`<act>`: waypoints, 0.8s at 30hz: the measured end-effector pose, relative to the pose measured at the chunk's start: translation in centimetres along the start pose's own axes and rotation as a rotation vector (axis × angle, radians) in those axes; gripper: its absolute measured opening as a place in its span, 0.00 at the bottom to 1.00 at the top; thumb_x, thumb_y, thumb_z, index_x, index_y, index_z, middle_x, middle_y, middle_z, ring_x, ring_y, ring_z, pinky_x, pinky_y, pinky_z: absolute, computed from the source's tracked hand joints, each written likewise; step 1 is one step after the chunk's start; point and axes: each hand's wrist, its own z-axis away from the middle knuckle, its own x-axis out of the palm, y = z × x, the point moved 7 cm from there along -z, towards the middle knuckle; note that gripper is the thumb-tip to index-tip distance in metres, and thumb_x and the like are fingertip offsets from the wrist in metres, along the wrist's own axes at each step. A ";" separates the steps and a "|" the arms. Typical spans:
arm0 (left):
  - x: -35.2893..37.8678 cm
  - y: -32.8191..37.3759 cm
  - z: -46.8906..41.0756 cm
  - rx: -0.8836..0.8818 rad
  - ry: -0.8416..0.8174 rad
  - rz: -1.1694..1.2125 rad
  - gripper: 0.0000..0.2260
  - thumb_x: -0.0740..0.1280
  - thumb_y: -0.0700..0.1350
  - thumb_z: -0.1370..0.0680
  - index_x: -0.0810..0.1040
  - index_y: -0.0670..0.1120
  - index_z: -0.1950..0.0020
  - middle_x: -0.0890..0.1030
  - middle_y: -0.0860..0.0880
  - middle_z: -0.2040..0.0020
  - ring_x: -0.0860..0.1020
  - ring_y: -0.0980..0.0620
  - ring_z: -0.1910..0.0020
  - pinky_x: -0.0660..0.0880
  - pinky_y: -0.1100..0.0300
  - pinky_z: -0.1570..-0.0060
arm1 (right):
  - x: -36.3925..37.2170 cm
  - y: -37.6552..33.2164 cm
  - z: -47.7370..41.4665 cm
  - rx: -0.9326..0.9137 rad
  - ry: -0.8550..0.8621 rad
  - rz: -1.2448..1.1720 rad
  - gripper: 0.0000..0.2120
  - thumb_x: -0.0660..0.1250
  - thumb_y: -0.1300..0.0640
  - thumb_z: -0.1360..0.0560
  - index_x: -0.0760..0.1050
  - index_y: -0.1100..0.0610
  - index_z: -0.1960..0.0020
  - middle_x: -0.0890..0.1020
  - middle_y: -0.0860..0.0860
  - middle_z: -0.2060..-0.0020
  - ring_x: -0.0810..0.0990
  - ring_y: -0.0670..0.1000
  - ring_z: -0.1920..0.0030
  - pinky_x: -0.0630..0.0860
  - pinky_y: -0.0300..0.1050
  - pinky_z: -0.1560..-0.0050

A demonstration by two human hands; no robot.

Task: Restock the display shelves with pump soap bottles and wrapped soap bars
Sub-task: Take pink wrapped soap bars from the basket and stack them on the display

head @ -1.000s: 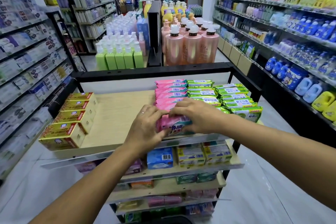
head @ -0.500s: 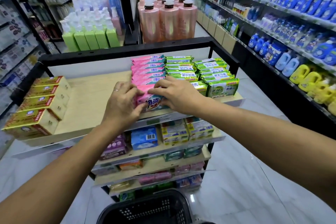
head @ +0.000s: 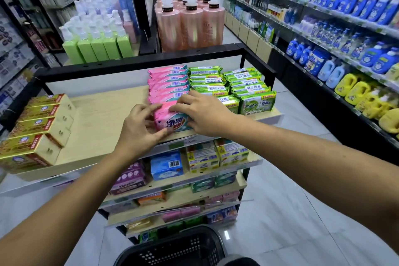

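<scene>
A pink wrapped soap bar (head: 172, 122) stands at the front of a pink row (head: 167, 84) on the top wooden shelf (head: 101, 119). My left hand (head: 140, 129) holds its left side with thumb and fingers. My right hand (head: 203, 114) grips its top and right side. Green wrapped bars (head: 248, 90) fill two rows to the right. Gold boxed soaps (head: 36, 127) line the shelf's left edge. Pink pump bottles (head: 190, 24) and green pump bottles (head: 97, 45) stand on the display behind.
Lower tiers (head: 177, 179) hold blue, yellow and purple soap packs. A black plastic basket (head: 172, 248) sits on the tiled floor below me. Wall shelving (head: 336, 34) with blue and yellow bottles runs along the right aisle; more shelves stand at the left.
The view has tilted down, bringing the basket into sight. Both hands stay on the front pink bar, which now stands more upright against its row.
</scene>
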 end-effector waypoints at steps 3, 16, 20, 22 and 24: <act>0.2 -0.3 -0.1 -0.004 0.025 0.013 0.31 0.80 0.50 0.33 0.76 0.47 0.32 0.75 0.44 0.40 0.78 0.53 0.48 0.79 0.65 0.49 | 0.1 -1.0 -0.3 0.074 0.007 -0.032 0.24 0.65 0.53 0.23 0.66 0.51 0.28 0.74 0.52 0.37 0.70 0.54 0.37 0.76 0.51 0.45; -1.9 3.0 7.2 0.127 0.296 0.173 0.07 0.71 0.41 0.24 0.82 0.44 0.47 0.78 0.47 0.51 0.78 0.52 0.58 0.78 0.56 0.57 | 1.2 -5.8 8.4 0.585 0.433 -0.588 0.05 0.71 0.59 0.26 0.83 0.56 0.50 0.84 0.49 0.58 0.81 0.48 0.55 0.79 0.49 0.53; 2.2 -0.7 13.5 -0.006 0.211 0.165 0.04 0.71 0.40 0.24 0.82 0.45 0.49 0.80 0.50 0.56 0.77 0.56 0.62 0.76 0.59 0.60 | 8.0 -7.3 13.8 0.762 0.409 -0.942 0.06 0.73 0.60 0.27 0.84 0.49 0.56 0.84 0.44 0.65 0.83 0.46 0.62 0.81 0.48 0.57; 5.2 -4.7 18.3 -0.164 0.162 0.157 0.05 0.71 0.40 0.24 0.81 0.47 0.50 0.80 0.51 0.57 0.77 0.58 0.63 0.76 0.60 0.60 | 13.3 -8.5 16.6 0.867 0.328 -1.073 0.10 0.73 0.61 0.27 0.82 0.45 0.59 0.84 0.46 0.66 0.84 0.49 0.62 0.82 0.50 0.58; 8.3 -9.4 24.0 -0.384 0.106 0.187 0.08 0.72 0.39 0.25 0.82 0.50 0.49 0.82 0.50 0.58 0.77 0.60 0.64 0.76 0.63 0.60 | 18.8 -10.3 19.2 0.951 0.201 -1.170 0.10 0.73 0.61 0.26 0.82 0.45 0.60 0.84 0.49 0.66 0.83 0.51 0.62 0.82 0.52 0.58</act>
